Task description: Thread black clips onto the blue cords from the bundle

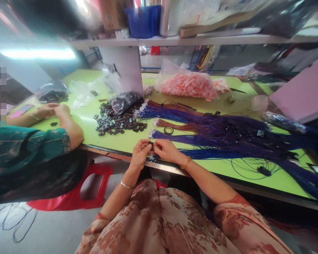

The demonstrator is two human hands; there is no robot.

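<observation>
The left hand pinches a black part, likely light, stiff, best edge-held, with the right hand alongside, its grip unclear.

"Can any lettering be made out?"
"None can be read. Red spots are seen on the small black pieces, but whether characters are formed by them cannot be told."
"And on the clear plastic wrapping overhead?"
"A reddish mark is shown there, too blurred to be deciphered."
</observation>
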